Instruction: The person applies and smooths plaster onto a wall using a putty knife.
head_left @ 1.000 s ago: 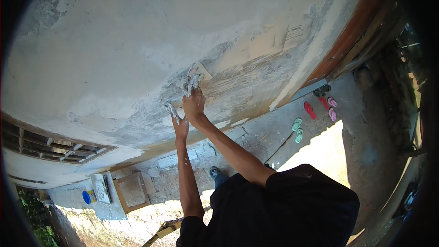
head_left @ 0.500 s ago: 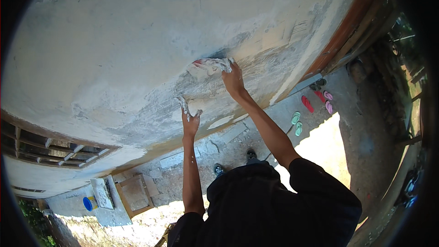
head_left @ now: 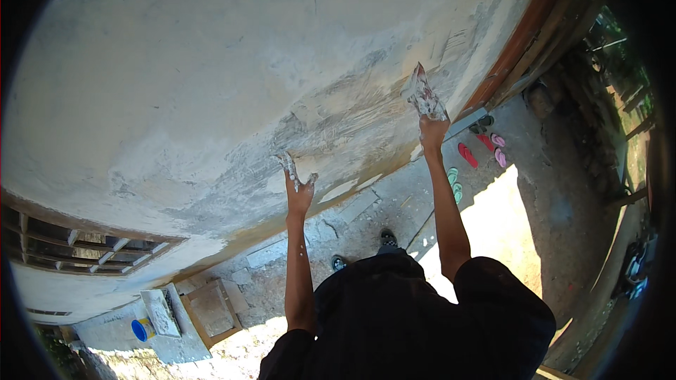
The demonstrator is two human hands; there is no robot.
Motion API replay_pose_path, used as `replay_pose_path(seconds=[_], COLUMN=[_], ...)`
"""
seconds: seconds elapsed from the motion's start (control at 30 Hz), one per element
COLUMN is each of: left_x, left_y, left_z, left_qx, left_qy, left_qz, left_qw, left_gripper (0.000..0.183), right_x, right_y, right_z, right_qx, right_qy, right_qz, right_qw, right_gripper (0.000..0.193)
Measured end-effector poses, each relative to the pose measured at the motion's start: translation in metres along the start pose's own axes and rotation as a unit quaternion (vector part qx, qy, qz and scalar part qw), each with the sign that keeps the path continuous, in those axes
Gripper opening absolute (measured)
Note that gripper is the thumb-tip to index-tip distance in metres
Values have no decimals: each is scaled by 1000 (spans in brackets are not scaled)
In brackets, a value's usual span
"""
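A wall (head_left: 225, 91) with pale, patchy plaster rises in front of me. In my right hand (head_left: 434, 129) is a trowel (head_left: 424, 95), thickly smeared with white plaster and showing reddish patches. Its pointed corner is directed upward, near the wall's right part; whether it touches the wall I cannot tell. My left hand (head_left: 301, 195) is raised lower down at the wall, thumb and fingers apart, holding nothing. Wet white plaster coats its fingers, and their tips are at or close to the surface. Grey, streaky plaster (head_left: 345, 123) lies between the hands.
A barred window (head_left: 84, 239) is at the left. Below it are a blue-topped bucket (head_left: 143, 329), a plaster-stained tray (head_left: 161, 313) and a wooden frame (head_left: 211, 309). Red sandals (head_left: 467, 155), green sandals (head_left: 456, 188) and pink sandals (head_left: 499, 150) lie right of my feet. A brown wooden edge (head_left: 510, 46) borders the wall.
My right hand has swung right along the wall with the trowel, which now points upward instead of lying sideways. My left hand stays open, shifted only slightly.
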State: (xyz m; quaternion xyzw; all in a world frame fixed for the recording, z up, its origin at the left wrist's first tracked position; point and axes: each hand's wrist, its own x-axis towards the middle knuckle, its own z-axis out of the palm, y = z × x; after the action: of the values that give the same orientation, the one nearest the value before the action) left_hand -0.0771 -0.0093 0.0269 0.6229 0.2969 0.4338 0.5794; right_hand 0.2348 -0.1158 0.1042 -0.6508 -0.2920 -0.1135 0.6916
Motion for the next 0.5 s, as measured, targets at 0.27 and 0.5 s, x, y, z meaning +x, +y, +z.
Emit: replay_pose_path(seconds=[0.27, 0.5], left_x=[-1, -19], left_y=[-29, -70], left_z=[-27, -87], left_qx=[97, 10], left_qy=[1, 40], left_qz=[32, -48], left_qw=[995, 998], left_gripper=[66, 63], right_x=[-90, -221], right_y=[-52, -96], right_z=[107, 149], right_qx=[-45, 1], right_qy=[-132, -271], right_qz=[144, 44], right_qw=[980, 962], right_gripper=[17, 28])
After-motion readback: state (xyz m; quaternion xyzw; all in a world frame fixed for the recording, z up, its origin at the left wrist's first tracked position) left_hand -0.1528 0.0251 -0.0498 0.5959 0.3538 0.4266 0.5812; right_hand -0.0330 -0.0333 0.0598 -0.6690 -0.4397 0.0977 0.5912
